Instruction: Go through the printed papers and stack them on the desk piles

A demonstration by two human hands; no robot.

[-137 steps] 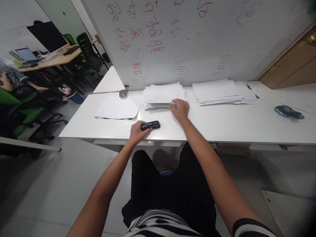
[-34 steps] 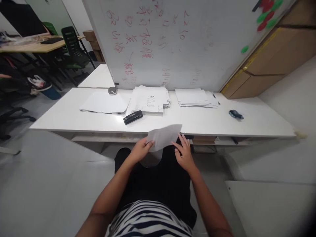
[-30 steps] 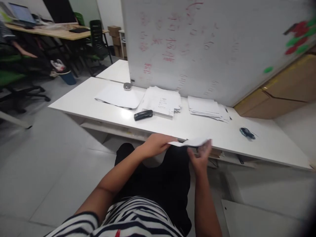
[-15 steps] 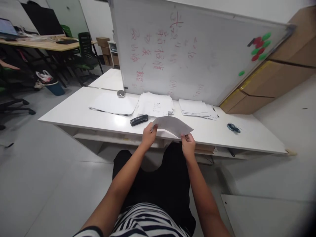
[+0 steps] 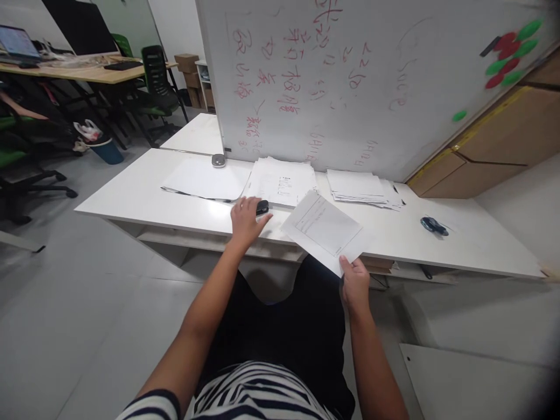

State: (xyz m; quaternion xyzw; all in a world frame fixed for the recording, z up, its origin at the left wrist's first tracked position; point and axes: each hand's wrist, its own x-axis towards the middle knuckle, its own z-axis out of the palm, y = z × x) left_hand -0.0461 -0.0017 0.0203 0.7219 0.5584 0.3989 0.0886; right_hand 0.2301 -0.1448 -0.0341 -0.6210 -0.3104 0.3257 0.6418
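My right hand (image 5: 356, 286) pinches the lower right corner of a printed sheet of paper (image 5: 326, 227), thumb on top. The sheet is tilted over the desk's front edge, its printed side up. Over the black stapler (image 5: 262, 207) on the desk is my left hand (image 5: 245, 220), fingers stretched forward and thumb apart. It covers most of the stapler, and only one end shows between thumb and fingers. Whether the palm touches it, I cannot tell. Just behind lies a stack of printed papers (image 5: 284, 182).
On the white desk (image 5: 126, 192) are loose sheets (image 5: 201, 178) at left, a computer mouse (image 5: 218, 160), a second paper stack (image 5: 359, 188) and a dark blue object (image 5: 434, 226) at right. A whiteboard (image 5: 394, 70) stands behind, beside cardboard boxes (image 5: 494, 134).
My left hand has let go of the sheet and moved left over the stapler. My right hand has moved slightly right and down with the sheet, which now shows its printed face.
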